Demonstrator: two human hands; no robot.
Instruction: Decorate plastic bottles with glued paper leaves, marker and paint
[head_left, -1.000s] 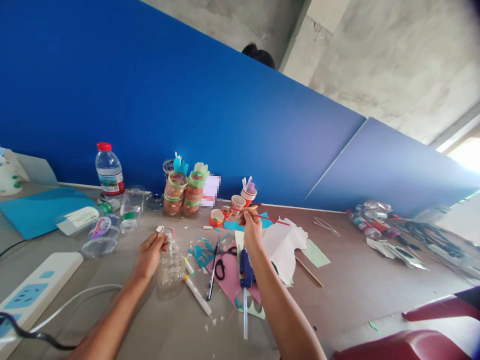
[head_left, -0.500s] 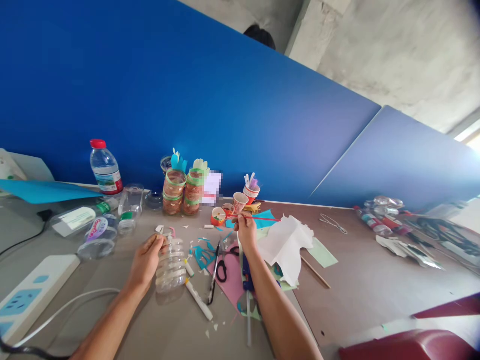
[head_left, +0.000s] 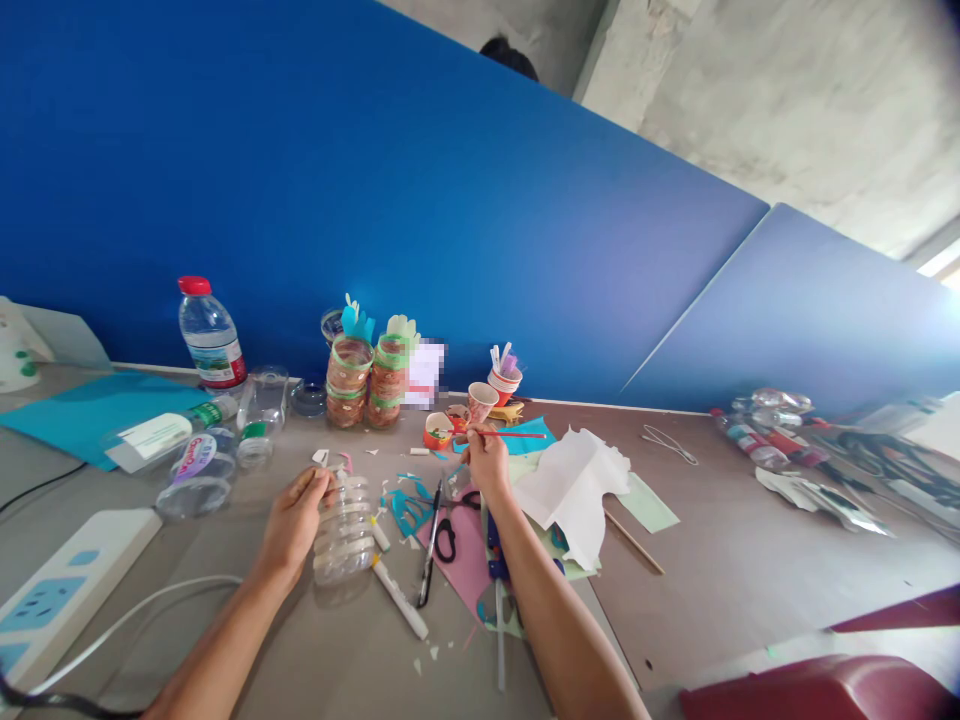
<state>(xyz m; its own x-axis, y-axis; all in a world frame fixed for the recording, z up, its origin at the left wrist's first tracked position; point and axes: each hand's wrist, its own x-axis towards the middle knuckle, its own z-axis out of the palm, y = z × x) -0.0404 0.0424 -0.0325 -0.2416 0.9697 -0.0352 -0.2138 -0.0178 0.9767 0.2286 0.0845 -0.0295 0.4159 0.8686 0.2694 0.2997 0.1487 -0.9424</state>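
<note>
My left hand (head_left: 296, 522) has its fingers closed at the upper left edge of a clear ribbed plastic bottle (head_left: 345, 540), which stays on the table. A small white scrap (head_left: 321, 457) and a pink curled strip (head_left: 346, 463) show at the bottle's top end; whether they are fixed to it I cannot tell. My right hand (head_left: 487, 465) pinches a thin red-handled paintbrush (head_left: 525, 435). Its tip points left, at a cut-down orange paper cup (head_left: 436, 431); whether it touches the contents is too small to see. An upright paper cup (head_left: 481, 402) stands just behind the right hand.
Scissors (head_left: 445, 540), a black pen (head_left: 430, 550), a white marker (head_left: 400, 598) and paper scraps lie between my arms. White paper (head_left: 574, 490) is right of them. Decorated jars (head_left: 349, 380) and a red-capped bottle (head_left: 210, 335) stand along the blue partition (head_left: 420, 180). A power strip (head_left: 67, 590) sits at left.
The brush in my right hand has shifted slightly left toward the orange cup. The blue sheet at far left has dropped flat onto the table. My left hand stays at the bottle.
</note>
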